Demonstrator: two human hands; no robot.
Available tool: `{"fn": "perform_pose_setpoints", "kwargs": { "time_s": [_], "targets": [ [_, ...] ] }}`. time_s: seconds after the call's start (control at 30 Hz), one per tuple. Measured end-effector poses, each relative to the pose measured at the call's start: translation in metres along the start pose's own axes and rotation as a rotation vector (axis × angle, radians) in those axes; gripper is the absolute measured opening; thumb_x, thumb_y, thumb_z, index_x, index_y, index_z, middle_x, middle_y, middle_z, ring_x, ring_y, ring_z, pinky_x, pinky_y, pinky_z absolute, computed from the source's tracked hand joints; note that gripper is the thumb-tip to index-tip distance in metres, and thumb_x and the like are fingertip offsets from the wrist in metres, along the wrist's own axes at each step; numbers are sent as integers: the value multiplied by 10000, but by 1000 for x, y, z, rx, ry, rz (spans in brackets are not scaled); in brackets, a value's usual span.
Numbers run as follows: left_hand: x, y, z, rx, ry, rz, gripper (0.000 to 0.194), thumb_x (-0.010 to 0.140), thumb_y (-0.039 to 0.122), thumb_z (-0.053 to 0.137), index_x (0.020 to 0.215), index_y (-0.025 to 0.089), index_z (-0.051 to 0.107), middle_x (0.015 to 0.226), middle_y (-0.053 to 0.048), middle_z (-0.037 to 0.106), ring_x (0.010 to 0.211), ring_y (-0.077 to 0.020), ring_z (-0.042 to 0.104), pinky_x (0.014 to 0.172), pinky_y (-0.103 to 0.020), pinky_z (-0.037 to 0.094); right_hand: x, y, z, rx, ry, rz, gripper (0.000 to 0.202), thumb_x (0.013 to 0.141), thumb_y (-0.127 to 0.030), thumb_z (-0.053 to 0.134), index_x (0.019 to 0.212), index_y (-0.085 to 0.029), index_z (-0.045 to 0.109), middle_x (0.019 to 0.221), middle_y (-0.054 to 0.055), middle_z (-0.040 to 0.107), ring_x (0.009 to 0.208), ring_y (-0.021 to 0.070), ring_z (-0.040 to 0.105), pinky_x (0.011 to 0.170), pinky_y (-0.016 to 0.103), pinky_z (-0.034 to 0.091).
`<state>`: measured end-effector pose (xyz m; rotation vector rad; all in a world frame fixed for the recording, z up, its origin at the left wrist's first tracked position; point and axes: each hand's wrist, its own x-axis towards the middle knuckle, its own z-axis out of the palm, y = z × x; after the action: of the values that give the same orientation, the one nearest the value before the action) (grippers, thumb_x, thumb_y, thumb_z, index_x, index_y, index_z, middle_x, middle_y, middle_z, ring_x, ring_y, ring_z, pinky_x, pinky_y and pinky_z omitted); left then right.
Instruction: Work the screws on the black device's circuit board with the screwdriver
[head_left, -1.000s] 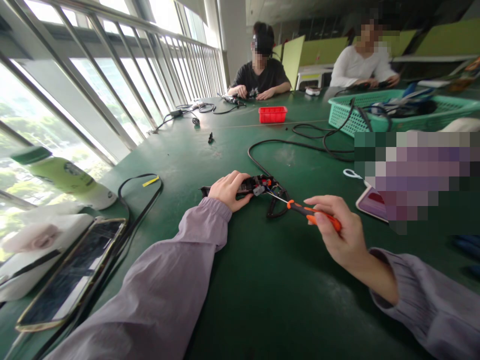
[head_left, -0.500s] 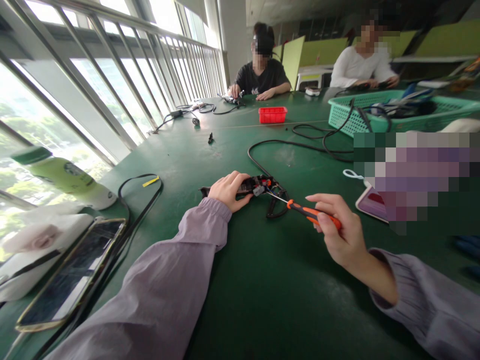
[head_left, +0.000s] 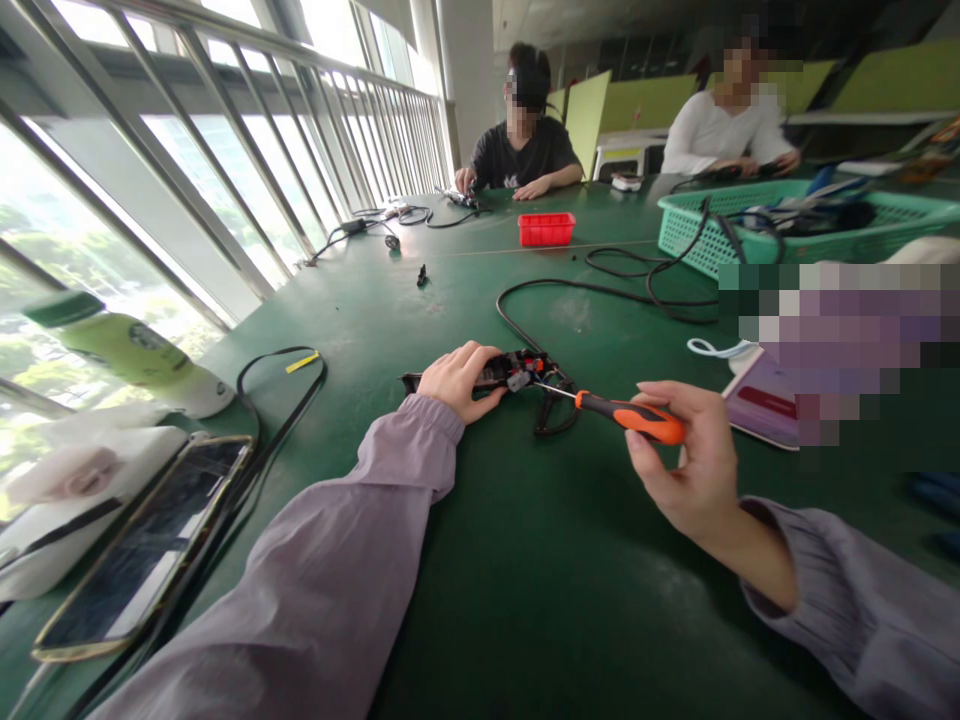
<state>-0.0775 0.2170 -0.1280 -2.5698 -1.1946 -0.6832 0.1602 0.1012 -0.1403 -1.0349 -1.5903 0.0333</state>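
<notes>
Near the middle of the green table, my left hand [head_left: 463, 382] is wrapped over a black device [head_left: 495, 372] with exposed inner parts, red and grey pieces and thin wires. To its right, my right hand [head_left: 694, 460] grips the handle of an orange and black screwdriver [head_left: 634, 416] between thumb and fingers. The screwdriver's shaft points left, its tip at the wires of the device; exact contact is too small to tell. A black cable [head_left: 517, 285] runs from the device toward the back right.
A red tray [head_left: 547, 230] and a green basket [head_left: 810, 215] of tools stand farther back. A bottle [head_left: 127, 350] and a phone [head_left: 142, 550] are at left, a purple-pink phone [head_left: 765, 405] at right. Two people sit across the green table [head_left: 525, 560].
The fingers of my right hand have shifted around the screwdriver handle, with the thumb lower, and the handle has turned. My left hand and the device look unmoved.
</notes>
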Motion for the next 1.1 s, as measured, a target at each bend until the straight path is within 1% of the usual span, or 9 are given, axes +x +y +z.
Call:
{"fn": "perform_pose_setpoints", "kwargs": {
  "time_s": [0.17, 0.33, 0.53, 0.67, 0.73, 0.87, 1.0, 1.03, 1.1],
  "targets": [
    [0, 0, 0, 5, -2, -5, 380, 752, 369, 545, 1093, 210, 490, 973, -35, 593, 863, -189, 600, 740, -282, 468, 1, -3, -1, -53, -133, 9, 234, 760, -165, 566, 980, -242, 539, 837, 24, 597, 715, 166, 584, 643, 318, 498],
    [0, 1, -1, -2, -1, -2, 377, 746, 361, 551, 1084, 203, 495, 966, -41, 594, 862, -191, 600, 736, -283, 469, 1, -2, -1, -21, -19, -41, 396, 723, -157, 603, 1099, -226, 499, 961, 58, 575, 850, 198, 584, 758, 367, 497],
    [0, 0, -1, 8, -2, 3, 379, 747, 361, 547, 1085, 198, 496, 956, -39, 594, 855, -192, 598, 730, -286, 469, 2, -4, -1, -54, -149, 6, 198, 773, -175, 561, 963, -229, 546, 844, 27, 585, 743, 159, 580, 637, 292, 508],
    [0, -1, 0, 6, 9, 15, 379, 746, 360, 549, 1085, 197, 500, 959, -39, 591, 849, -189, 598, 727, -286, 468, 2, -4, -1, -45, -23, -50, 363, 734, -163, 603, 1077, -222, 504, 943, 55, 572, 857, 194, 577, 772, 363, 500],
    [0, -1, 1, 7, 10, 15, 381, 747, 365, 550, 1086, 199, 499, 958, -37, 591, 846, -187, 597, 725, -284, 467, 2, -4, -1, -46, -43, -58, 344, 734, -165, 606, 1059, -226, 512, 937, 54, 574, 841, 188, 580, 741, 347, 511],
    [0, -1, 1, 9, 13, 14, 379, 751, 366, 546, 1087, 198, 497, 949, -37, 591, 841, -186, 595, 719, -284, 468, 3, -5, 0, -54, -168, 0, 199, 779, -181, 561, 969, -238, 541, 843, 28, 588, 731, 157, 584, 622, 293, 514],
    [0, -1, 0, 15, 16, 17, 380, 746, 364, 550, 1084, 198, 500, 954, -36, 591, 841, -185, 597, 718, -278, 467, 2, -3, 1, -27, -23, -38, 378, 734, -156, 602, 1092, -221, 496, 961, 53, 572, 839, 181, 581, 747, 338, 504],
    [0, -1, 0, 15, 16, 18, 381, 745, 364, 550, 1084, 198, 500, 957, -36, 591, 840, -184, 597, 717, -277, 467, 2, -3, 0, -26, -10, -53, 389, 727, -153, 609, 1094, -219, 496, 968, 55, 569, 856, 186, 579, 761, 340, 500],
    [0, -1, 0, 14, 14, 17, 381, 745, 364, 550, 1084, 198, 501, 956, -35, 591, 838, -184, 598, 715, -278, 468, 2, -3, 0, -39, -63, -48, 314, 741, -160, 599, 1039, -224, 524, 920, 42, 581, 822, 178, 585, 727, 321, 504]
  ]
}}
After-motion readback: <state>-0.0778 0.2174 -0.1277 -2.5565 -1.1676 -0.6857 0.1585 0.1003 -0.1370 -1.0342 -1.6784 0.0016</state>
